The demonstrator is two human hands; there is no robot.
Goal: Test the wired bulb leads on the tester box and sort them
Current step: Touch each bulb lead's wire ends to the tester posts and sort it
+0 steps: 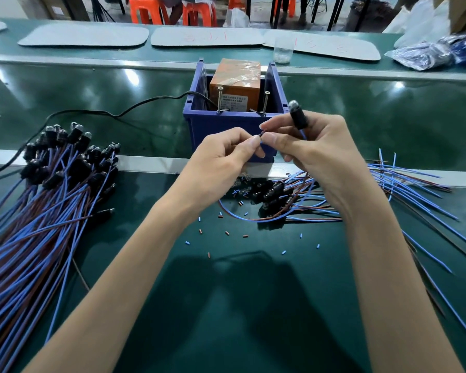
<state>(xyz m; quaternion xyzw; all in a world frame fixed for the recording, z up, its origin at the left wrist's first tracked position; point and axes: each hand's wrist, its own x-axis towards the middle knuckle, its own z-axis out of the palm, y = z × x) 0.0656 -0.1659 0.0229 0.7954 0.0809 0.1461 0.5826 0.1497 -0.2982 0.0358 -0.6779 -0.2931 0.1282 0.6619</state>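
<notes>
A pile [65, 168] of leads lies left on the desk [226, 305]. The left hand [221, 160] pinches a wire tip [260, 134] lying crosswise, with the tester [237, 82] and its screws [220, 99] just beyond. The right hand [315, 149] pinches it too, holding the bulb [296, 114] upright. Loose leads [393, 181] lie right.

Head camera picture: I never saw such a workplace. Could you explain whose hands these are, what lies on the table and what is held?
The camera sits on a person's head and looks down at their two bare hands; there is no robot. The right hand holds one black bulb lead, and both it and the left hand pinch its wire end. Behind them stands a blue bin holding an orange tester box, with two screws standing before it. On the green table lie a big pile of leads on the left, a smaller pile on the right, and small cut bits of insulation.
</notes>
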